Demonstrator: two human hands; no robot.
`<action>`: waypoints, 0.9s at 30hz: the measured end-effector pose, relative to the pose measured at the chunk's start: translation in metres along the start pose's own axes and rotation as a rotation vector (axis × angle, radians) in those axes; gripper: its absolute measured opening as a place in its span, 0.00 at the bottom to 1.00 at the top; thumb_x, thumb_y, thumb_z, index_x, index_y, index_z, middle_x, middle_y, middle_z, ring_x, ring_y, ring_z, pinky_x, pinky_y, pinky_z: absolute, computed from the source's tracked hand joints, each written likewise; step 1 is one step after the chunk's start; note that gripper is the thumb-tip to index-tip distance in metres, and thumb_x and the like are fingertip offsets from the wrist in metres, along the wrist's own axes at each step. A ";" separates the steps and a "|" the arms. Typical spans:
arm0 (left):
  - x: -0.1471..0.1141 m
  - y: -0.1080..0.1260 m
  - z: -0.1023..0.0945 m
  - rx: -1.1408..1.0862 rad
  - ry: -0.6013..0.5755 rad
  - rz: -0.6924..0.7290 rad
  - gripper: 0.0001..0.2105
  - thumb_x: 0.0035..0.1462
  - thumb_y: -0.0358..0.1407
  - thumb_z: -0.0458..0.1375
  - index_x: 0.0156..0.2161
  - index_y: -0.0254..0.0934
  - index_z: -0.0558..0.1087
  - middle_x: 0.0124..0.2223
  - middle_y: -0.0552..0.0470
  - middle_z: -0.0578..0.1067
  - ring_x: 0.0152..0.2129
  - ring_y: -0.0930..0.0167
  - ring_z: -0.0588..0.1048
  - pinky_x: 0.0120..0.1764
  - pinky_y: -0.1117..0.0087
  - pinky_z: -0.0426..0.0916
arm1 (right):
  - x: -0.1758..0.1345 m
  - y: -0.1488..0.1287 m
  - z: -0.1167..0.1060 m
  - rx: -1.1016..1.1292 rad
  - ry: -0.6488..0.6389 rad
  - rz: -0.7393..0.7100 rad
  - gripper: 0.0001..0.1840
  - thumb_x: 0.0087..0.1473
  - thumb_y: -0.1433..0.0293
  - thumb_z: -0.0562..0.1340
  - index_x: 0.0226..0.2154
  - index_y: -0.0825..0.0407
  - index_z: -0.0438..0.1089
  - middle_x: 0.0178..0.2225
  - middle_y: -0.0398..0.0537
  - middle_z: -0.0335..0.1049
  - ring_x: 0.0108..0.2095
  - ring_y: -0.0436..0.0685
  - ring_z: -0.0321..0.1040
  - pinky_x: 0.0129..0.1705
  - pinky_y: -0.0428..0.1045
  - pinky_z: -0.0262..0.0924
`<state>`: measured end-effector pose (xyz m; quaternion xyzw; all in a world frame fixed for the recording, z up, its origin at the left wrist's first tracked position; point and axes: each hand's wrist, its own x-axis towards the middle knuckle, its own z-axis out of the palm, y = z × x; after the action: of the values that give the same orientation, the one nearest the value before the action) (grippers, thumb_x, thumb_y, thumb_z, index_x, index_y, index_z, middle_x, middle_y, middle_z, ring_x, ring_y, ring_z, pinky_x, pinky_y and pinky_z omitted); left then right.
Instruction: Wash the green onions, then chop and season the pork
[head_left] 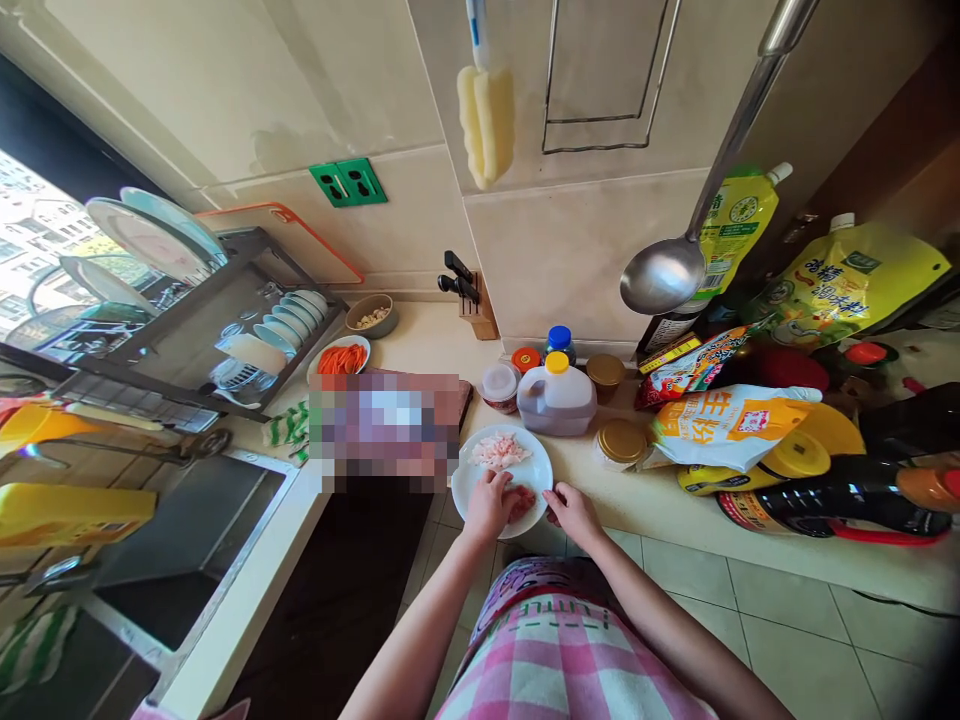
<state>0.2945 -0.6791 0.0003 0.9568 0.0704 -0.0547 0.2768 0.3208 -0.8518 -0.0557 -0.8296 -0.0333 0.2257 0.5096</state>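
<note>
A white plate point(463, 462) is at the counter's front edge. Shredded pale pink meat point(499, 449) lies on its far side, and a smaller pile of redder meat point(521, 503) sits nearer to me. My left hand point(489, 508) reaches over the plate with its fingers curled together at the redder meat, partly covering it. At the plate's right rim is my right hand point(574, 514), its thumb and fingers closed on the edge. A pixelated patch hides most of the reddish-brown board point(454, 395) left of the plate.
Behind the plate stand a jug with a yellow cap point(556, 400) and several jars. Sauce bottles and seasoning bags point(739, 425) crowd the right. A ladle point(664, 275) hangs above. Carrot shreds point(343, 359), a knife block point(478, 312), a dish rack point(195, 320) and the sink point(191, 540) are leftward.
</note>
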 end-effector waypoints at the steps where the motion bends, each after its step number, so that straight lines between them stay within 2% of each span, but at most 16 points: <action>1: 0.005 0.000 0.002 -0.008 -0.001 -0.010 0.11 0.51 0.31 0.54 0.41 0.36 0.72 0.39 0.47 0.69 0.37 0.66 0.70 0.44 0.65 0.63 | 0.000 0.000 0.000 0.002 0.000 -0.002 0.15 0.52 0.59 0.52 0.23 0.50 0.62 0.18 0.40 0.68 0.20 0.51 0.66 0.23 0.44 0.54; 6: 0.018 -0.001 0.010 -0.008 0.045 -0.083 0.11 0.55 0.31 0.50 0.41 0.35 0.72 0.39 0.45 0.71 0.35 0.66 0.71 0.41 0.65 0.64 | -0.001 0.001 0.001 0.006 0.003 -0.005 0.15 0.52 0.58 0.52 0.22 0.50 0.61 0.18 0.40 0.68 0.20 0.50 0.66 0.23 0.44 0.54; 9: 0.012 -0.009 0.004 -0.053 0.062 -0.096 0.13 0.59 0.34 0.46 0.40 0.37 0.73 0.39 0.47 0.72 0.35 0.67 0.71 0.42 0.65 0.64 | -0.001 0.001 0.001 0.010 0.011 0.000 0.15 0.52 0.58 0.52 0.22 0.50 0.61 0.18 0.40 0.68 0.20 0.50 0.66 0.23 0.44 0.55; 12: 0.005 -0.019 -0.004 -0.070 0.056 -0.099 0.13 0.58 0.34 0.47 0.42 0.38 0.73 0.39 0.48 0.73 0.38 0.67 0.71 0.45 0.65 0.63 | -0.001 0.000 0.000 0.016 0.010 0.005 0.15 0.52 0.58 0.52 0.22 0.50 0.61 0.18 0.40 0.68 0.20 0.50 0.66 0.24 0.44 0.55; 16: -0.004 -0.021 -0.007 -0.042 -0.017 -0.046 0.13 0.57 0.33 0.48 0.43 0.40 0.73 0.39 0.48 0.71 0.36 0.68 0.71 0.42 0.68 0.64 | -0.001 -0.001 0.000 0.019 0.003 0.013 0.15 0.52 0.59 0.52 0.22 0.50 0.61 0.18 0.40 0.68 0.19 0.50 0.66 0.24 0.44 0.56; 20: -0.012 -0.019 -0.008 -0.006 -0.118 0.044 0.12 0.56 0.33 0.50 0.40 0.39 0.75 0.35 0.47 0.69 0.33 0.68 0.70 0.40 0.68 0.64 | -0.001 -0.002 0.001 0.018 0.010 0.019 0.15 0.51 0.59 0.52 0.22 0.50 0.61 0.19 0.41 0.69 0.20 0.51 0.66 0.24 0.44 0.55; 24: -0.010 -0.026 -0.010 -0.045 -0.076 0.038 0.15 0.58 0.31 0.45 0.43 0.38 0.73 0.39 0.47 0.70 0.35 0.68 0.70 0.44 0.66 0.63 | -0.002 -0.002 0.000 0.024 0.012 0.021 0.15 0.51 0.58 0.52 0.22 0.50 0.62 0.19 0.41 0.69 0.20 0.51 0.66 0.24 0.44 0.55; 27: 0.000 -0.031 -0.015 0.023 -0.086 0.070 0.16 0.56 0.28 0.45 0.45 0.37 0.72 0.43 0.45 0.70 0.40 0.66 0.69 0.47 0.64 0.62 | -0.003 -0.003 0.000 0.026 0.006 0.021 0.15 0.51 0.58 0.52 0.22 0.50 0.61 0.19 0.40 0.69 0.19 0.51 0.67 0.24 0.44 0.56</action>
<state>0.2904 -0.6450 -0.0039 0.9585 0.0245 -0.0868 0.2704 0.3191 -0.8511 -0.0519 -0.8240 -0.0200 0.2288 0.5180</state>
